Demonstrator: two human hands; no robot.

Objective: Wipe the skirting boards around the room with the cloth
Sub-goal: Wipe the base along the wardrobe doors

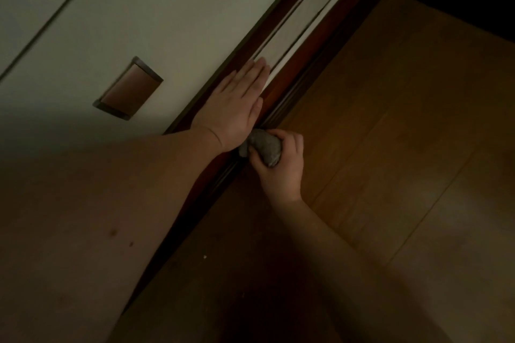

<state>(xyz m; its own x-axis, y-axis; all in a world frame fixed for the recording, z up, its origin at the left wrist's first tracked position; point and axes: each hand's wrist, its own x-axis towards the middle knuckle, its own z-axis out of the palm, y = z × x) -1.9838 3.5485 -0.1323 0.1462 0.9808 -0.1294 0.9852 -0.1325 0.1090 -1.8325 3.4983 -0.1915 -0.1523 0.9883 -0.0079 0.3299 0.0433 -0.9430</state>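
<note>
My right hand (pixel 281 167) grips a bunched grey cloth (pixel 266 147) and holds it against the dark wooden track (pixel 287 103) at the foot of a pale sliding door (pixel 172 22). My left hand (pixel 239 103) lies flat with straight fingers on the door's lower edge and the dark frame, just above the cloth. Part of the cloth is hidden under my left wrist. The scene is dim.
A recessed rectangular door pull (pixel 129 89) sits in the pale door to the left of my hands. White panel edges (pixel 306 14) run along the track toward the top. Wooden floorboards (pixel 390 133) spread to the right, ending at a dark skirting strip (pixel 457 0) at the far corner.
</note>
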